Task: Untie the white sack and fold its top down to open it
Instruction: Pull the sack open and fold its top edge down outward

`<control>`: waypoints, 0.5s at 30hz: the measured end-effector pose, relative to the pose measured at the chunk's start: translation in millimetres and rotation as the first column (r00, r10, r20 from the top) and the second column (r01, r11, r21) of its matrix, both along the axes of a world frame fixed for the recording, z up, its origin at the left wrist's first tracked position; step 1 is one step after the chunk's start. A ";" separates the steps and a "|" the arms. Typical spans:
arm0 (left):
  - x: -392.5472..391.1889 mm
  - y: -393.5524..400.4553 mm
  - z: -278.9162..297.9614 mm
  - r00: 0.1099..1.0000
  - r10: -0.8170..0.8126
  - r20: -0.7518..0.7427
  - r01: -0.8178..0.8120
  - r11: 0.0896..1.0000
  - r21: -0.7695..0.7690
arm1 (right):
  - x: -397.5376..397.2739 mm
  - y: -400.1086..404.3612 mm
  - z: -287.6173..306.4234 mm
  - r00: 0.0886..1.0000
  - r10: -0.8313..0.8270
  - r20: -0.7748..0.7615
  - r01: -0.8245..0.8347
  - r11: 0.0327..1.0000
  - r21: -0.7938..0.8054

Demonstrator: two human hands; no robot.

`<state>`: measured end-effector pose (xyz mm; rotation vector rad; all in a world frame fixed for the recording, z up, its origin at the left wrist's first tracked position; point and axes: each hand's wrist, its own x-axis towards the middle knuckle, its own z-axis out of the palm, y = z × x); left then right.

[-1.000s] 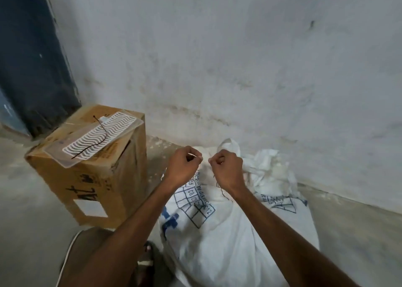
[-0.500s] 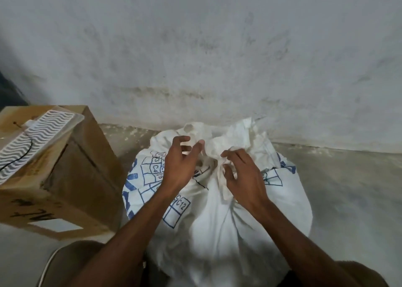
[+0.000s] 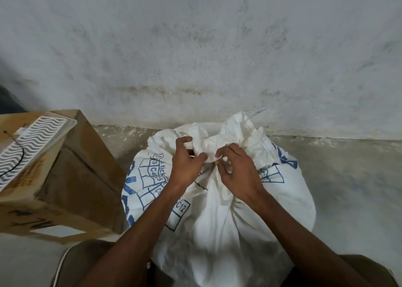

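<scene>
the white sack (image 3: 228, 217) stands on the floor (image 3: 348, 178) at lower centre of the frame, against the wall (image 3: 195, 47), blue grid print on its left side. its gathered top (image 3: 219, 143) bunches up at centre. the left hand (image 3: 187, 167) and right hand (image 3: 237, 171) sit close together there, each pinching the crumpled fabric. a cardboard box (image 3: 71, 182) sits at left, a wavy-patterned white panel (image 3: 30, 147) on top.

white sack (image 3: 217, 221): 1 | hands: 2 | cardboard box (image 3: 71, 189): 1 | wavy-patterned panel (image 3: 28, 149): 1
</scene>
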<state>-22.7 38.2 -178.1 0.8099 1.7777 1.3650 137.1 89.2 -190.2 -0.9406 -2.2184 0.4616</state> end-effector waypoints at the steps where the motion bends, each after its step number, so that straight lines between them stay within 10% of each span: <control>1: 2.6 -4.4 0.1 0.999 -0.015 -0.040 0.016 1.000 0.005 | 2.0 -5.2 1.2 1.000 -0.005 -0.021 0.005 1.000 -0.027; 10: 59.4 -97.3 10.4 0.996 -0.023 -0.081 0.024 1.000 0.009 | 18.5 -98.2 10.7 0.803 -0.530 -0.272 0.440 0.836 -0.329; 15: 94.1 -160.1 24.2 0.999 -0.033 -0.019 0.033 0.999 0.016 | 34.7 -139.5 34.8 0.671 -0.685 -0.284 0.386 0.649 -0.656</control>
